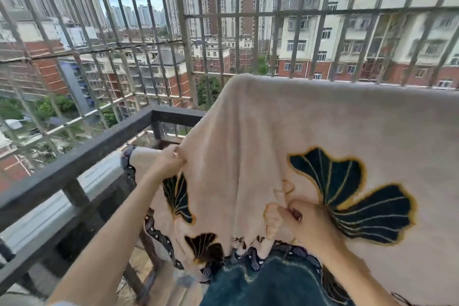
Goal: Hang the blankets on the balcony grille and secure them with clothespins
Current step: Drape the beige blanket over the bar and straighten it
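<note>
A beige blanket (310, 126) with dark green ginkgo-leaf prints hangs over a horizontal bar of the balcony grille (260, 13), its top fold running across the right half of the view. My left hand (170, 160) pinches the blanket's left edge near the corner of the railing. My right hand (306, 221) grips a bunch of the fabric lower down, beside a large leaf print. The lower hem has a dark patterned trim. No clothespin shows.
A dark metal railing (82, 161) runs from lower left to the corner post at centre. Vertical grille bars enclose the balcony on the left and front. Beyond are apartment blocks and trees far below. My blue jeans (268, 283) show at the bottom.
</note>
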Demonstrator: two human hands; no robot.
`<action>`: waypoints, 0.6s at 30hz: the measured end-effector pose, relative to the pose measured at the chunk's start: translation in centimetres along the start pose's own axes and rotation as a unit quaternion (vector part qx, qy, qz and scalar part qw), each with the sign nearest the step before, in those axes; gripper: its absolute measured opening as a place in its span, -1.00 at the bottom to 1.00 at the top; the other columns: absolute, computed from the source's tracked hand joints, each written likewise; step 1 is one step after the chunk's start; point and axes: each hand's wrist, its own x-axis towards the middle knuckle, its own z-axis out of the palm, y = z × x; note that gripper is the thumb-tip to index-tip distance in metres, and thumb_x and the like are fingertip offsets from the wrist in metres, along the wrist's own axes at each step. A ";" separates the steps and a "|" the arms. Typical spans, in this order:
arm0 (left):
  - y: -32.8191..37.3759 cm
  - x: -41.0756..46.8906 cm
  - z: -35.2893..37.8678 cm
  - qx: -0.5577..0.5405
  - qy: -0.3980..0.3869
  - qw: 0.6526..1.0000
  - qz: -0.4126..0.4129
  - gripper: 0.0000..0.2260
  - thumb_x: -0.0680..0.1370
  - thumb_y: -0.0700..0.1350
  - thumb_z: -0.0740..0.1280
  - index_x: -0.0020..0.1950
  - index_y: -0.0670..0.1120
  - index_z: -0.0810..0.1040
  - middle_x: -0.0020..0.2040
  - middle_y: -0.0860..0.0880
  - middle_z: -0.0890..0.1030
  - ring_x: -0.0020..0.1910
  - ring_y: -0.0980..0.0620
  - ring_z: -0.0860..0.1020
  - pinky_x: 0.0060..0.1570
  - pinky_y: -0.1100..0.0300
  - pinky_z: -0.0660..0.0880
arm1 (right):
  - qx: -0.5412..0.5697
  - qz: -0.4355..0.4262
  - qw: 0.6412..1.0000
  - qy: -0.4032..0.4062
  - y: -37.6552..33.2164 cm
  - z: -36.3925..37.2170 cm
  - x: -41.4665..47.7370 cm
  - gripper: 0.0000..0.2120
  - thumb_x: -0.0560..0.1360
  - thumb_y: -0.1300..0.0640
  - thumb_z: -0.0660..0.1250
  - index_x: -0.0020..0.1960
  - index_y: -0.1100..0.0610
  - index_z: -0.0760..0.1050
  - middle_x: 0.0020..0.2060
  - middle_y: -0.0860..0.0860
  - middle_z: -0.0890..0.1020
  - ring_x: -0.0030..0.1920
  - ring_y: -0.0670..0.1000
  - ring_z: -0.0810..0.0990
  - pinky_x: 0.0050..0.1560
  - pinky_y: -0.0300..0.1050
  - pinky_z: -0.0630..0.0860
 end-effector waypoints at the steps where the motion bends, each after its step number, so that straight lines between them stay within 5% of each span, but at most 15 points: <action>1: 0.9 -0.7 0.9 -0.026 -0.038 0.999 0.020 -0.74 0.53 0.07 0.33 0.17 0.01 0.50 0.04 -0.07 0.66 0.00 -0.06 0.64 0.07 -0.05 0.59 | -0.003 -0.004 1.000 -0.004 0.2 0.5 0.0 -0.59 0.51 -0.05 0.35 -0.43 0.00 0.27 -0.61 -0.05 0.30 -0.57 -0.12 0.24 -0.49 -0.20 0.19; 5: 6.4 -4.3 1.8 -0.205 -0.107 0.969 0.089 -0.69 0.49 -0.02 0.42 0.22 -0.02 0.56 0.02 -0.03 0.70 -0.02 0.03 0.69 -0.07 0.04 0.66 | 0.020 -0.025 0.999 -0.021 0.4 0.9 0.0 -0.83 0.51 -0.06 0.34 -0.18 -0.01 0.57 -0.38 -0.17 0.61 -0.38 -0.18 0.57 -0.30 -0.14 0.55; 8: 9.7 -6.9 1.3 -0.263 -0.152 0.945 0.121 -0.86 0.58 -0.16 0.31 0.08 -0.09 0.63 -0.14 0.01 0.71 -0.15 0.04 0.68 -0.22 0.18 0.61 | 0.037 -0.024 0.999 -0.031 0.6 0.6 -0.2 -0.86 0.53 -0.11 0.31 -0.06 -0.06 0.57 -0.28 -0.20 0.63 -0.32 -0.20 0.60 -0.24 -0.17 0.57; 10: 11.1 -8.3 0.7 -0.313 -0.181 0.927 0.104 -0.80 0.63 -0.20 0.21 -0.07 -0.11 0.63 -0.28 0.03 0.67 -0.25 0.01 0.61 -0.33 0.25 0.56 | 0.045 -0.021 0.998 -0.033 0.7 0.4 -0.6 -0.85 0.54 -0.11 0.29 0.00 -0.08 0.56 -0.25 -0.17 0.64 -0.32 -0.21 0.60 -0.26 -0.25 0.55; 12: 12.0 -9.1 0.2 -0.363 -0.204 0.906 0.080 -0.69 0.69 -0.01 0.11 0.04 -0.10 0.61 -0.22 0.07 0.69 -0.12 -0.07 0.62 -0.18 0.20 0.60 | 0.057 -0.019 0.998 -0.036 0.7 0.0 -1.0 -0.83 0.54 -0.12 0.27 0.05 -0.09 0.56 -0.24 -0.18 0.63 -0.31 -0.22 0.59 -0.26 -0.29 0.53; 14: 12.2 -9.1 -0.2 -0.361 -0.207 0.903 0.104 -0.37 0.56 0.32 -0.01 0.35 -0.09 0.48 -0.07 0.25 0.69 0.13 -0.03 0.58 0.15 0.02 0.55 | 0.066 -0.012 0.997 -0.038 0.6 -0.4 -1.4 -0.81 0.54 -0.14 0.24 0.07 -0.11 0.55 -0.23 -0.20 0.62 -0.29 -0.23 0.57 -0.22 -0.30 0.51; 16: 11.6 -9.0 -0.4 -0.361 -0.166 0.901 0.176 -0.29 0.45 0.39 0.22 0.36 -0.13 0.48 -0.02 0.18 0.70 0.12 -0.04 0.59 0.15 -0.07 0.53 | 0.072 -0.011 0.997 -0.031 0.7 -0.7 -1.7 -0.77 0.52 -0.17 0.22 0.07 -0.11 0.55 -0.23 -0.19 0.61 -0.27 -0.21 0.56 -0.19 -0.30 0.50; 18: 11.4 -9.0 -0.5 -0.375 -0.123 0.894 0.213 -0.45 0.40 0.24 0.46 0.20 -0.12 0.62 0.05 -0.10 0.70 0.03 -0.14 0.66 0.04 -0.08 0.56 | 0.076 -0.016 0.997 -0.025 0.7 -0.8 -1.8 -0.74 0.51 -0.18 0.21 0.06 -0.10 0.55 -0.26 -0.19 0.60 -0.28 -0.20 0.56 -0.20 -0.29 0.51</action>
